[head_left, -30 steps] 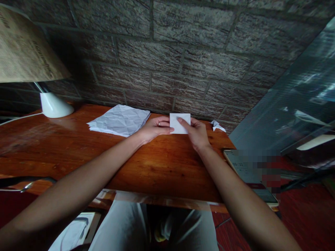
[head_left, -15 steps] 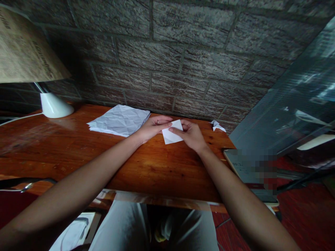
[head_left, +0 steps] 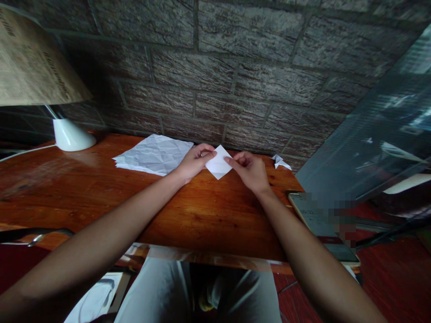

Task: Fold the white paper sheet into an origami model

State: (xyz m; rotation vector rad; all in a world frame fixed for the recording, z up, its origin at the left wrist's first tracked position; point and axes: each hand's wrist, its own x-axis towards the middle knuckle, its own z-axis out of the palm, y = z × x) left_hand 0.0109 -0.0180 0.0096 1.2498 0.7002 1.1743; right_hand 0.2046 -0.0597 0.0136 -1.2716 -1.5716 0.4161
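Paper square (head_left: 218,165), white and folded, stands like a diamond, its lower tip at or just above the wooden counter (head_left: 202,211), close to the brick wall (head_left: 235,67). The left hand (head_left: 193,162) has its grip closed on one side corner and the right hand (head_left: 249,170) on the opposite one, which likely holds it taut. Creased sheets (head_left: 155,154) lie just beside the left hand, within reach.

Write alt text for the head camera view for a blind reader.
The left hand and right hand pinch opposite corners of a folded white paper, turned like a diamond, over a wooden desk. A crumpled sheet and a lamp sit to the left; brick wall behind.
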